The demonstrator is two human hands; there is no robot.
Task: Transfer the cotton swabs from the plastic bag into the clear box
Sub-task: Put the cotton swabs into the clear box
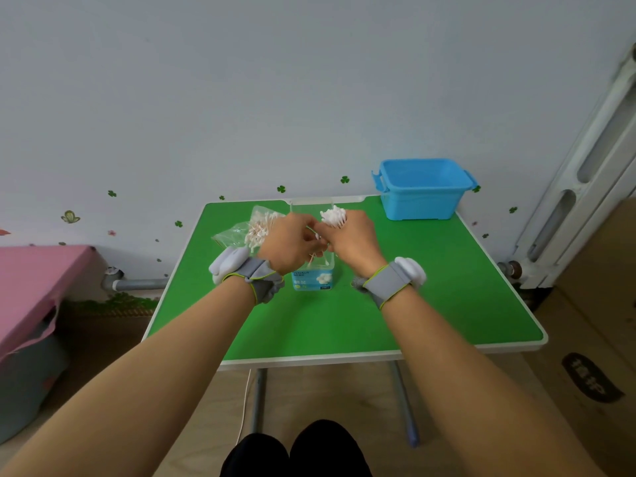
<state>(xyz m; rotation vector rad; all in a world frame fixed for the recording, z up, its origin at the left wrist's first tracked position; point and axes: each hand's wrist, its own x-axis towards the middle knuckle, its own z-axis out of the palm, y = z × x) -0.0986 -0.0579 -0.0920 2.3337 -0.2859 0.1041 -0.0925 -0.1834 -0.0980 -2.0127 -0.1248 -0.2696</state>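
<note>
A clear plastic bag (pixel 237 232) with several cotton swabs inside lies at the back left of the green table (pixel 430 297). The clear box (pixel 315 278), with a blue label on its front, stands in the middle, partly hidden behind my hands. My right hand (pixel 351 241) grips a bunch of cotton swabs (pixel 333 216), their white tips sticking up above my fist. My left hand (pixel 290 244) is curled beside it above the box, its fingertips meeting the right hand's; it seems to pinch a swab or two, but the fingers hide this.
A blue plastic tub (pixel 425 189) sits at the table's back right corner. A white radiator (pixel 585 173) stands to the right, a cardboard box (pixel 592 366) below it. A pink-covered surface (pixel 31 287) is at the left.
</note>
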